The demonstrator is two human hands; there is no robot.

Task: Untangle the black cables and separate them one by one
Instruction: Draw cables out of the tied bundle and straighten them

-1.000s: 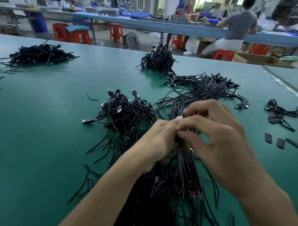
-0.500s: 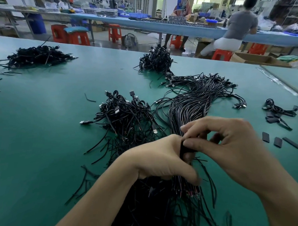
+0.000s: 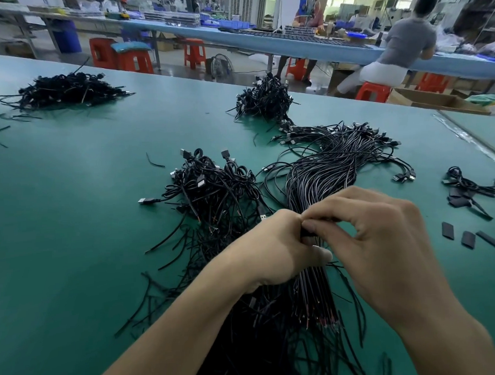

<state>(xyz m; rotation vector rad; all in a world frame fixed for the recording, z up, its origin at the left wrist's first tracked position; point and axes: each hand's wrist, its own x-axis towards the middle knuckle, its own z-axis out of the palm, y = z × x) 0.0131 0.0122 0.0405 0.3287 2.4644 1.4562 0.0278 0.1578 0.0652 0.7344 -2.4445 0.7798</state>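
Shifted slightly farther up the cable bundle (image 3: 322,184) than half a second earlier: left hand (image 3: 273,250) and right hand (image 3: 384,238), touching each other. Left fingers curled round the bundle, thumb laid across it; right thumb and forefinger pinching strands at the same spot. Bundle lying on green table (image 3: 72,223), between tangled cable heap (image 3: 212,189) and loose black strips (image 3: 468,238).
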